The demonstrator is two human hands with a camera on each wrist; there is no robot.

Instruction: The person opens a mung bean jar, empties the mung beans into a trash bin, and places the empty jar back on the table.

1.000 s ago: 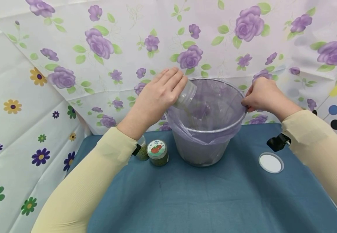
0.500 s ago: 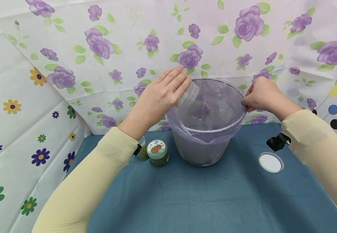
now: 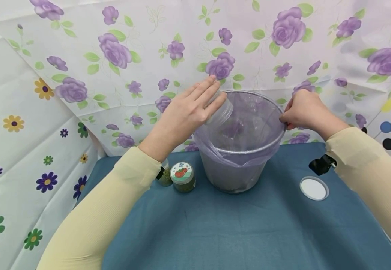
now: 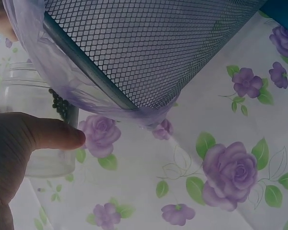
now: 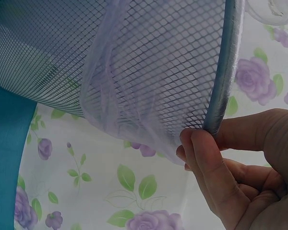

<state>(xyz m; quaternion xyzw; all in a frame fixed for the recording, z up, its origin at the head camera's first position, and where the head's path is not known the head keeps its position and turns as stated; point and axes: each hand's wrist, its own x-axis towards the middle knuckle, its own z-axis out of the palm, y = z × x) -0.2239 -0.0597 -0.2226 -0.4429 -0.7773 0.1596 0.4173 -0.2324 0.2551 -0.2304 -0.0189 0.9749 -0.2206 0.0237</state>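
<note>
A wire-mesh wastebasket [image 3: 234,178] stands at the back of the table, lined with a thin purple plastic bag [image 3: 249,159] folded over its rim. My left hand [image 3: 189,112] grips a clear plastic jar [image 3: 224,114], tipped with its open mouth over the basket's left side. In the left wrist view, a few small dark green beans [image 4: 60,103] cling inside the jar's wall, while the thumb [image 4: 57,134] lies across it. With thumb and fingertips, my right hand [image 3: 305,108] pinches the basket rim [image 5: 221,96] and bag on the right side.
Left of the basket stands a jar with a tomato picture on its lid [image 3: 182,174]; beside it, another jar [image 3: 165,178] is partly hidden by the left sleeve. A round white lid [image 3: 314,188] lies on the blue tablecloth [image 3: 215,232] at right. Floral cloth [image 3: 131,67] hangs behind.
My left hand has shifted slightly right with the jar, its fingers lying straighter. The greenish streak below the jar's mouth no longer shows. My right hand stays at the rim.
</note>
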